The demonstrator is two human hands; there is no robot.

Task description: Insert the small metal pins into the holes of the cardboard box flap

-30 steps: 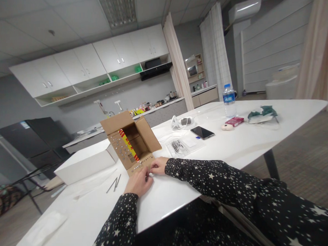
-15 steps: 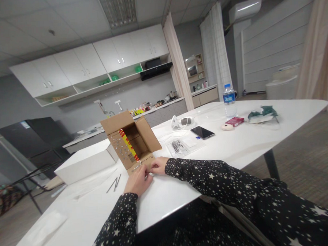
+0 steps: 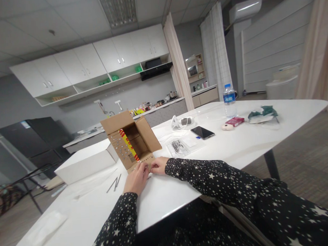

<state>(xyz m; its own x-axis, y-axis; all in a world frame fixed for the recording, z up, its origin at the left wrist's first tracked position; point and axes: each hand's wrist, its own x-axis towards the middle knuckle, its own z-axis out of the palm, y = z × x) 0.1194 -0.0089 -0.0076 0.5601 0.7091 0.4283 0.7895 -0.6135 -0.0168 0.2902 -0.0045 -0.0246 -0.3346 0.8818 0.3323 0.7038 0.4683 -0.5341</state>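
Note:
An open cardboard box (image 3: 119, 146) stands on the white table (image 3: 162, 196), its flaps spread. Small pale bits dot its left flap and front flap, and a yellow and red strip (image 3: 129, 145) runs along the left flap's edge. At the front flap, my left hand (image 3: 136, 178) rests with its fingers bent and close together. Close beside it, my right hand (image 3: 158, 165) pinches at the same flap's right end. Whatever lies between the fingers of either hand is too small or hidden. Two thin dark tools (image 3: 115, 182), perhaps tweezers, lie left of my left hand.
Left of the cardboard box is a long white box (image 3: 83, 164). Beyond my right arm lie a clear packet (image 3: 179, 147), a phone (image 3: 203, 132), a red box (image 3: 235, 121) and a water bottle (image 3: 229, 101). A crumpled white wrapper (image 3: 47, 229) sits at the near left.
My left hand has shifted slightly up onto the front flap, its thumb drawn in closer to the fingers. My right hand and the box stay nearly in place.

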